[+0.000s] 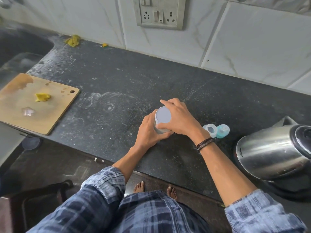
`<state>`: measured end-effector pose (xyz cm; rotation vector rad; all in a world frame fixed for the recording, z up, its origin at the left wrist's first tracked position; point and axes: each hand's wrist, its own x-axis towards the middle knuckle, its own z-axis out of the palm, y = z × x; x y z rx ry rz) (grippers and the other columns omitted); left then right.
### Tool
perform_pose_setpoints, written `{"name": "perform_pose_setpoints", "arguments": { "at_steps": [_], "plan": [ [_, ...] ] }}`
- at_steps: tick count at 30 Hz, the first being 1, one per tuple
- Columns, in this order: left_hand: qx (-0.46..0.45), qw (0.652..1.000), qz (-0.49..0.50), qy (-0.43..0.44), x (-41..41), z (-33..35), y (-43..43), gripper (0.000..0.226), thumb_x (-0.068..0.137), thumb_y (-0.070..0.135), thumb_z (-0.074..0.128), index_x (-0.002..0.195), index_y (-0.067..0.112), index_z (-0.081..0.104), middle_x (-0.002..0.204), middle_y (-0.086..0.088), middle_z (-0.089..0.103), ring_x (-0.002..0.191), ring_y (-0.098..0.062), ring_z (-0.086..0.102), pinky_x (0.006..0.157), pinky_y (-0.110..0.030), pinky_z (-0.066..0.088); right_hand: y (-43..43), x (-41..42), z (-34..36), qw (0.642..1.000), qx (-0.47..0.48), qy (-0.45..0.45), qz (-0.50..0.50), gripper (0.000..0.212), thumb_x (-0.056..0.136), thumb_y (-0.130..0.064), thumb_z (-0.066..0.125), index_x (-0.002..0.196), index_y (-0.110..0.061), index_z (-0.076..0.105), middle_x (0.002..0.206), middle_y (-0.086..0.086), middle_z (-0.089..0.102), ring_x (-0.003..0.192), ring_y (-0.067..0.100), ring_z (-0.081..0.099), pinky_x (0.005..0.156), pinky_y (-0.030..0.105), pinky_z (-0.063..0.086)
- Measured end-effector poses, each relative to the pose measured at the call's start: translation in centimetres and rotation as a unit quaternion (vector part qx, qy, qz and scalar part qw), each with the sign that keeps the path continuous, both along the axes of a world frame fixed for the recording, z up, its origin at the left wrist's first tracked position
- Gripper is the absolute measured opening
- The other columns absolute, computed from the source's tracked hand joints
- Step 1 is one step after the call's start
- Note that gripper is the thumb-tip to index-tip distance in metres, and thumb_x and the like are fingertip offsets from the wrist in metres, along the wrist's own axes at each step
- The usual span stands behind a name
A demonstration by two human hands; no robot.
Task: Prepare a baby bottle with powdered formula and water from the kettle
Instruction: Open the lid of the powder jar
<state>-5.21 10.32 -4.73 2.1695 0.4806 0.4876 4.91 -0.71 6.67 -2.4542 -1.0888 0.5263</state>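
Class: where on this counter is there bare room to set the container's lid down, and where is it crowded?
Free: the counter between the cutting board and the held container, and the wide strip behind it up to the tiled wall. Crowded: beyond the right hand, where bottle parts sit beside the kettle.

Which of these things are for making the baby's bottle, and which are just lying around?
For the bottle: grey-lidded jar, gripped by the left hand and right hand; clear bottle; teal cap; kettle.
Just lying about: cutting board with a yellow scrap; yellow cloth by the wall.
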Motion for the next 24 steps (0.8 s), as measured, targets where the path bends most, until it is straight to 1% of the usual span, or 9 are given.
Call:
{"name": "perform_pose_setpoints", "arguments": {
  "at_steps": [2,5,8,10,13,16,18,21,24],
  "plan": [
    [0.003,1.000,0.002,-0.004,0.0,0.0,0.0,0.095,0.066,0.066,0.080,0.147,0.042,0.036,0.139,0.027,0.046,0.125,0.009,0.038,0.099,-0.006,0.026,0.0,-0.4,-0.2,1.000,0.008,-0.015,-0.025,0.093,0.085,-0.050,0.081,0.161,-0.021,0.036,0.151,0.005,0.040,0.138,0.028,0.036,0.113,0.038,0.036],
    [0.003,1.000,0.011,-0.007,0.1,-0.2,0.0,0.094,0.064,0.066,0.081,0.144,0.055,0.033,0.135,0.045,0.037,0.125,0.017,0.035,0.097,-0.007,0.027,0.0,-0.6,-0.2,0.999,0.020,-0.020,-0.033,0.081,0.087,-0.039,0.080,0.157,-0.021,0.044,0.149,0.004,0.046,0.136,0.029,0.041,0.108,0.033,0.036],
    [0.002,1.000,0.016,-0.013,0.2,-0.6,0.0,0.097,0.064,0.066,0.083,0.141,0.063,0.024,0.136,0.048,0.033,0.128,0.017,0.033,0.097,-0.011,0.029,-0.2,-0.2,0.5,1.000,0.013,-0.016,0.005,0.082,0.085,-0.030,0.081,0.157,-0.026,0.042,0.152,0.000,0.049,0.136,0.028,0.042,0.105,0.033,0.037],
    [0.003,1.000,0.015,-0.016,0.2,-0.9,0.0,0.097,0.065,0.066,0.084,0.142,0.063,0.025,0.136,0.045,0.034,0.129,0.013,0.034,0.096,-0.011,0.031,-0.2,0.1,0.9,1.000,0.004,-0.016,0.023,0.084,0.084,-0.034,0.082,0.158,-0.028,0.042,0.155,-0.002,0.046,0.137,0.028,0.041,0.106,0.034,0.038],
    [0.006,1.000,0.002,-0.021,0.4,-1.1,0.1,0.097,0.065,0.066,0.084,0.142,0.061,0.026,0.136,0.042,0.035,0.129,0.010,0.036,0.097,-0.010,0.032,-0.4,0.1,0.9,1.000,0.007,-0.023,0.007,0.081,0.084,-0.042,0.083,0.155,-0.027,0.046,0.152,0.000,0.047,0.135,0.026,0.043,0.108,0.037,0.039],
    [0.006,1.000,-0.005,-0.027,0.4,-1.1,0.3,0.097,0.065,0.065,0.085,0.141,0.061,0.027,0.135,0.042,0.036,0.129,0.010,0.036,0.097,-0.013,0.033,-0.5,0.1,0.7,1.000,0.015,-0.012,0.005,0.076,0.085,-0.033,0.083,0.153,-0.027,0.048,0.151,-0.002,0.050,0.135,0.026,0.044,0.103,0.032,0.037],
    [0.009,1.000,-0.007,-0.026,0.4,-1.1,0.4,0.097,0.065,0.064,0.086,0.141,0.061,0.026,0.134,0.042,0.035,0.128,0.009,0.036,0.097,-0.012,0.032,-0.5,0.2,0.8,1.000,0.013,-0.002,0.019,0.079,0.085,-0.028,0.083,0.155,-0.029,0.046,0.156,-0.004,0.046,0.139,0.026,0.041,0.104,0.031,0.036],
    [0.015,0.999,-0.017,-0.025,0.5,-1.3,0.6,0.096,0.066,0.062,0.086,0.142,0.058,0.027,0.134,0.042,0.034,0.128,0.008,0.035,0.097,-0.007,0.031,-0.3,0.0,1.0,1.000,0.011,-0.001,0.014,0.080,0.084,-0.036,0.084,0.155,-0.030,0.046,0.157,-0.002,0.041,0.140,0.025,0.040,0.110,0.038,0.039],
    [0.014,0.999,-0.021,-0.028,0.5,-1.5,0.6,0.096,0.066,0.061,0.086,0.144,0.048,0.032,0.134,0.043,0.034,0.127,0.009,0.035,0.098,-0.002,0.027,-0.2,-0.1,0.8,1.000,0.009,-0.012,0.010,0.076,0.085,-0.031,0.083,0.153,-0.029,0.048,0.151,-0.002,0.048,0.135,0.026,0.044,0.106,0.033,0.039]
  ]
}}
